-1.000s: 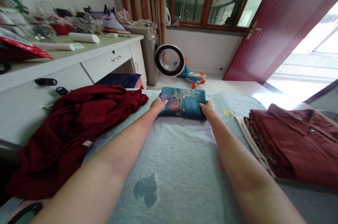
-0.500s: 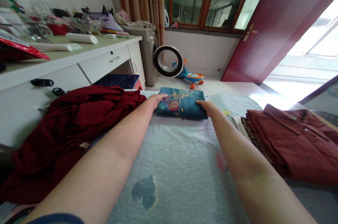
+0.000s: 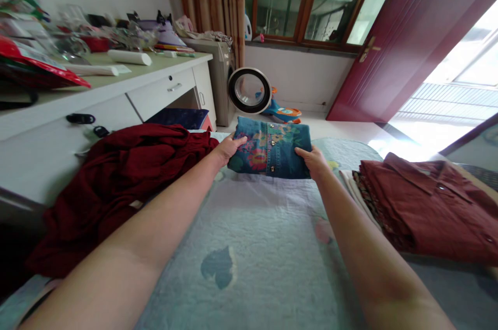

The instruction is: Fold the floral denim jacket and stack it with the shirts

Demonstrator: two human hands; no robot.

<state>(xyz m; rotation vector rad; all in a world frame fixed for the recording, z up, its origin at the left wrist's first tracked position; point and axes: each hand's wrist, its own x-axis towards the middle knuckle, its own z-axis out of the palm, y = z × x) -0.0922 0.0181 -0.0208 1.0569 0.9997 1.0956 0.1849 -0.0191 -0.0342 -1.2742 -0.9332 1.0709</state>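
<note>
A folded blue denim garment (image 3: 286,151) with a flower print and a row of buttons is held between my two hands, over the far part of the pale blue quilt (image 3: 268,247). My left hand (image 3: 229,147) grips its left edge, thumb on top and fingers underneath. On the right edge, my right hand (image 3: 312,160) clasps it the same way. A crumpled dark red cloth (image 3: 128,164) lies beside my left forearm. Right of my right arm is a stack of folded clothes with a rust-red shirt (image 3: 436,205) on top.
A cluttered white desk (image 3: 155,83) stands at the left. Behind the quilt are a washing machine with its round door (image 3: 249,90) swung out and a blue and orange ride-on toy (image 3: 283,111). A red door (image 3: 385,44) stands open at the right.
The denim garment has risen off the quilt, its front face tilted more towards me. Both hands have moved up with it, their fingers now wrapped round its sides.
</note>
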